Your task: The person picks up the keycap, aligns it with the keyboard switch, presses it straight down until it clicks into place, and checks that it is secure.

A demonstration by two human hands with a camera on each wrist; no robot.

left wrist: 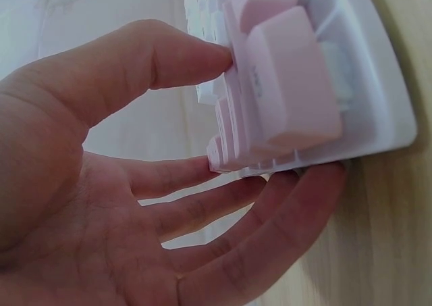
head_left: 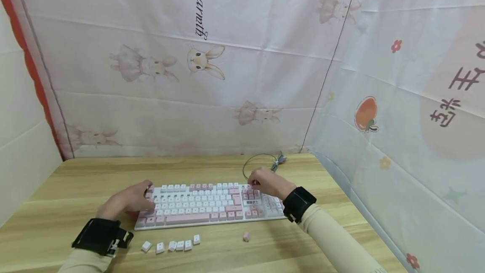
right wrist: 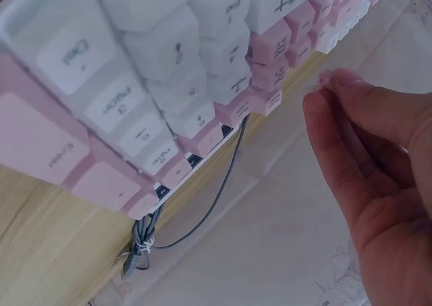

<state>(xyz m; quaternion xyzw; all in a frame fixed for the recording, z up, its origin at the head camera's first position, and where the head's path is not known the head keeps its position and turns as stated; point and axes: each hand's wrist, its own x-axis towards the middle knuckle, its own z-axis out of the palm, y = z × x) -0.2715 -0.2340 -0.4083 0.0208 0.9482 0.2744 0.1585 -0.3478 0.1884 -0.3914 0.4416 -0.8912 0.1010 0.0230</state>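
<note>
My left hand [head_left: 129,199] grips left end of white-and-pink plastic keyboard [head_left: 187,218] on wood-grain table [head_left: 212,167]; right hand [head_left: 270,181], fingertips pinched near keyboard's far edge, on what I cannot tell. White blocky plastic keycaps [head_left: 160,247] lie before keyboard. Probably keycap-fitting step; next needs straight alignment.

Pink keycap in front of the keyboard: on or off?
Off. The keycap lies loose on the table, apart from the keyboard.

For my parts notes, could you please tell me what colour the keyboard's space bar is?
The space bar is pink, showing best in the head view.
</note>
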